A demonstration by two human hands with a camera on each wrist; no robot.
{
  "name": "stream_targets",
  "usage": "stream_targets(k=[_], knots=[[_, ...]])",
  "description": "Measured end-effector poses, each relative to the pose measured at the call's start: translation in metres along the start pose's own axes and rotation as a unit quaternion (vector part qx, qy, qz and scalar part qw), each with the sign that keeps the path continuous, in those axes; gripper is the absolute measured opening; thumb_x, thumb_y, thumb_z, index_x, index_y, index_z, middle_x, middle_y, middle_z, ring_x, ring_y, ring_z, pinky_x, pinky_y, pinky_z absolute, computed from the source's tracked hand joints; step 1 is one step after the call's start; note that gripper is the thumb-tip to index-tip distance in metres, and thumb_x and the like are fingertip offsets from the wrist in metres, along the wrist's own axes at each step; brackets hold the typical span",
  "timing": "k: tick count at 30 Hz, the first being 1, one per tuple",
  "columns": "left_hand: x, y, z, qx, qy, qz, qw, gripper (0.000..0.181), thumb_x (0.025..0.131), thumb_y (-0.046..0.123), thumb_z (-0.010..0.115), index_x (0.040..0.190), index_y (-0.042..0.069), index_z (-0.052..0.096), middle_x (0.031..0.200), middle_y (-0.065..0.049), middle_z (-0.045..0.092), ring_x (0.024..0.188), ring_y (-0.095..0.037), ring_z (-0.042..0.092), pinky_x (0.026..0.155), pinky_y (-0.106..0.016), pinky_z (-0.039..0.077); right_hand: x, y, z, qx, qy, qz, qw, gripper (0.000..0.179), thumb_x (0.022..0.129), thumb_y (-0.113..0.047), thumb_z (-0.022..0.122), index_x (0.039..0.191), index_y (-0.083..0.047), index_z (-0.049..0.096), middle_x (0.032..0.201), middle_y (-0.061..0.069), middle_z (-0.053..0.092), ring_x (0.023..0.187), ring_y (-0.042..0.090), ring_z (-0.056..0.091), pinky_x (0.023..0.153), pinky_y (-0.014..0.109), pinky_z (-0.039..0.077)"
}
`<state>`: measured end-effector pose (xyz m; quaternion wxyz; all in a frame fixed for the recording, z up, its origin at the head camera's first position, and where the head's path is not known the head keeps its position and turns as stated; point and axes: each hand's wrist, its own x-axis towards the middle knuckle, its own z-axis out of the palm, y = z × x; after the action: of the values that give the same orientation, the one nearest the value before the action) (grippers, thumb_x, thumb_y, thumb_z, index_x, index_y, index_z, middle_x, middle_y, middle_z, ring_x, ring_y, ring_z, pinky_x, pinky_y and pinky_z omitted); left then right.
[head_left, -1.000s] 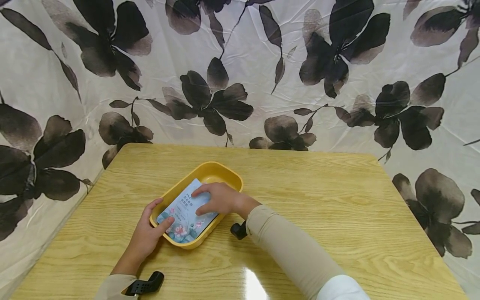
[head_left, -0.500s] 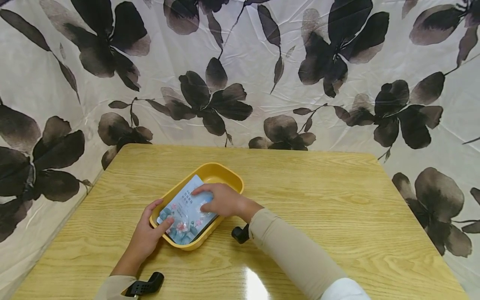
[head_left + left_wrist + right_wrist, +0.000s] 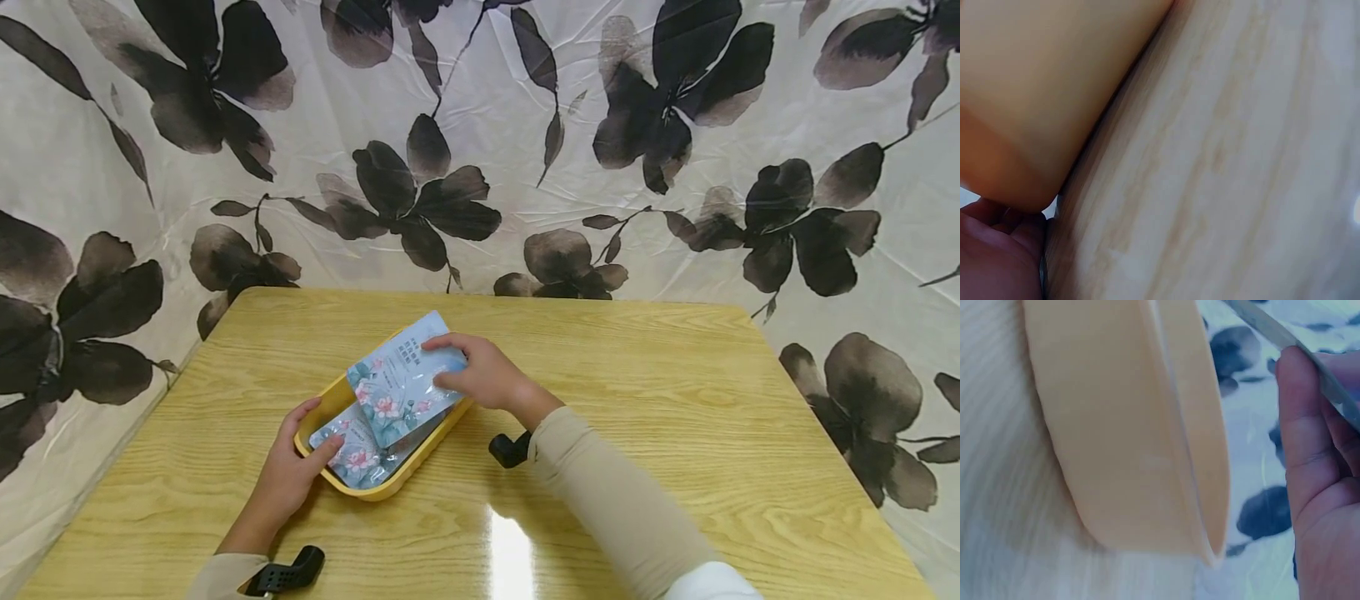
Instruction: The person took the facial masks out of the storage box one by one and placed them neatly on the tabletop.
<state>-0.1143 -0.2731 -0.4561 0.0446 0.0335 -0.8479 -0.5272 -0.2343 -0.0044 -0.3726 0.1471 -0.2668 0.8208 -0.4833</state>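
Observation:
A light-blue flat packet [image 3: 405, 379] printed with pink flowers is pinched in my right hand [image 3: 487, 371], raised and tilted over the yellow basket. In the right wrist view the packet [image 3: 1272, 328] appears edge-on between thumb and fingers, above the rim of the basket [image 3: 1122, 437]. My left hand [image 3: 296, 454] grips the near-left end of the yellow basket [image 3: 408, 479], its thumb over the rim and onto another similar packet [image 3: 352, 458] lying inside. The left wrist view shows the basket's outer wall [image 3: 1047, 94] close up, with part of the hand [image 3: 997, 256] beside its base.
The basket stands on a wood-grain table [image 3: 637, 400], left of its middle. Behind the table hangs a white cloth [image 3: 540, 150] with dark flowers. Black wrist-worn devices sit on both arms, one below the right wrist [image 3: 510, 450].
My right hand has lifted the upper packet up and away to the right, uncovering the packet beneath. My left hand keeps its hold on the basket, which has stayed in place.

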Motion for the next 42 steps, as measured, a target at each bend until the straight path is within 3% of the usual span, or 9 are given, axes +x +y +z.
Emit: stream_targets(k=[5, 12, 26, 37, 42], knots=[[0.000, 0.000, -0.001, 0.001, 0.001, -0.002, 1.0000, 0.068, 0.087, 0.034, 0.058, 0.140, 0.014, 0.019, 0.135, -0.019, 0.029, 0.115, -0.030, 0.038, 0.079, -0.004, 0.031, -0.001, 0.006, -0.018, 0.057, 0.031, 0.000, 0.9979, 0.041, 0.081, -0.016, 0.066, 0.118, -0.029, 0.056, 0.122, 0.000, 0.047, 0.088, 0.017, 0.055, 0.074, 0.029, 0.046], [-0.001, -0.001, -0.001, -0.011, -0.002, -0.002, 0.9999, 0.069, 0.087, 0.033, 0.058, 0.140, 0.016, 0.018, 0.134, -0.019, 0.030, 0.113, -0.028, 0.039, 0.079, -0.004, 0.032, -0.005, 0.013, -0.035, 0.089, 0.077, 0.004, 0.9930, 0.043, 0.082, -0.013, 0.064, 0.122, -0.023, 0.054, 0.119, 0.003, 0.049, 0.088, 0.018, 0.055, 0.070, 0.029, 0.048], [-0.001, -0.003, 0.001, -0.016, -0.001, 0.006, 0.9999, 0.066, 0.088, 0.030, 0.057, 0.140, 0.015, 0.019, 0.131, -0.018, 0.034, 0.108, -0.025, 0.042, 0.079, -0.006, 0.035, -0.011, 0.044, -0.067, 0.170, 0.162, 0.015, 0.9720, 0.047, 0.082, -0.008, 0.063, 0.126, -0.019, 0.050, 0.111, 0.008, 0.051, 0.089, 0.021, 0.056, 0.069, 0.029, 0.050], [0.000, -0.003, 0.002, -0.010, 0.001, 0.004, 0.9999, 0.066, 0.087, 0.031, 0.058, 0.140, 0.017, 0.020, 0.131, -0.017, 0.034, 0.109, -0.025, 0.041, 0.079, -0.006, 0.034, -0.012, 0.069, -0.083, 0.244, 0.228, 0.041, 0.9417, 0.049, 0.082, 0.000, 0.060, 0.128, -0.009, 0.046, 0.117, 0.015, 0.046, 0.082, 0.018, 0.056, 0.065, 0.027, 0.051], [0.000, -0.003, 0.001, -0.010, 0.002, 0.005, 0.9999, 0.066, 0.088, 0.030, 0.058, 0.140, 0.016, 0.020, 0.130, -0.017, 0.035, 0.106, -0.021, 0.043, 0.079, -0.007, 0.035, -0.011, 0.087, -0.090, 0.251, 0.254, 0.065, 0.9318, 0.046, 0.083, -0.002, 0.060, 0.127, -0.008, 0.046, 0.118, 0.014, 0.046, 0.084, 0.018, 0.058, 0.067, 0.030, 0.051]])
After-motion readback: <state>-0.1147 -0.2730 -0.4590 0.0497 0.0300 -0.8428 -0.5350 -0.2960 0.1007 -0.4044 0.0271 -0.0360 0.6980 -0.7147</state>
